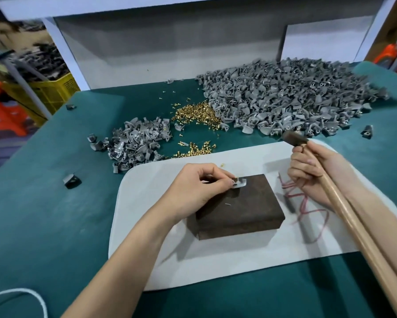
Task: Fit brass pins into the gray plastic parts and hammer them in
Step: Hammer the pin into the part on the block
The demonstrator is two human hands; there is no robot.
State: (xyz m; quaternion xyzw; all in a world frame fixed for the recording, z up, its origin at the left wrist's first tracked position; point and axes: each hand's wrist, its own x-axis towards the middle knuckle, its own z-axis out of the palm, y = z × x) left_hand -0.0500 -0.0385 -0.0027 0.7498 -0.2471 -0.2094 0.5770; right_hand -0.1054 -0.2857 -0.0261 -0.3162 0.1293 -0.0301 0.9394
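Note:
My left hand (201, 183) pinches a gray plastic part (240, 182) with a brass pin in it against the top far edge of a dark metal block (243, 207). My right hand (307, 171) grips the wooden handle of a hammer (344, 216) close to its head (295, 138), which is raised and blurred above and to the right of the block. Loose brass pins (198, 115) lie in a heap behind, with a smaller scatter (196, 151) nearer the mat.
The block sits on a white mat (147, 226) over a teal table (43, 214). A large pile of gray parts (284, 99) fills the back right; a smaller pile (137, 143) lies to the left. Red string (305, 203) and a gray cylinder lie on the mat.

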